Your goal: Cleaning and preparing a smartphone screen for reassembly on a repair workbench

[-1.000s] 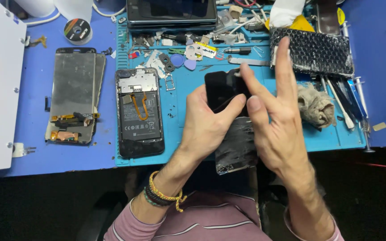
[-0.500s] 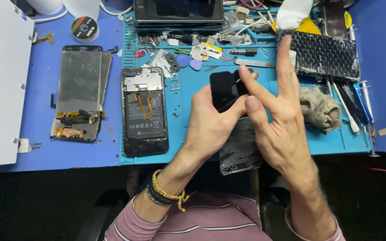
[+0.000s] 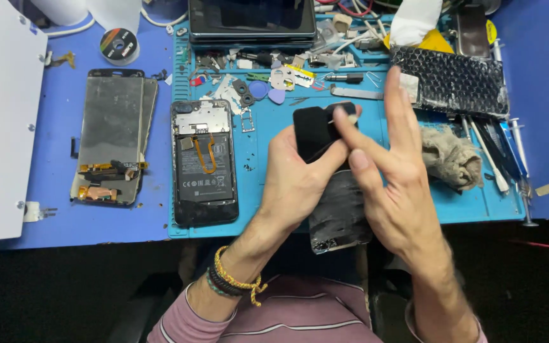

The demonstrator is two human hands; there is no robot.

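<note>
Black phone screen (image 3: 325,184) held above the near edge of the teal mat (image 3: 268,209), top end up by the fingers, cracked lower end hanging past the table edge. Left hand (image 3: 293,181) wrapped around its left side, thumb across the glass. Right hand (image 3: 392,190) close against the left, index and thumb pinching at the top corner of the screen, other fingers spread straight up. Just left on the mat, an opened phone (image 3: 203,164) with battery showing. Farther left on the blue table (image 3: 58,216), two loose display panels (image 3: 112,136). Right of the hands, a crumpled grey rag (image 3: 449,155) beside a black bubble-wrap pouch (image 3: 452,79).
</note>
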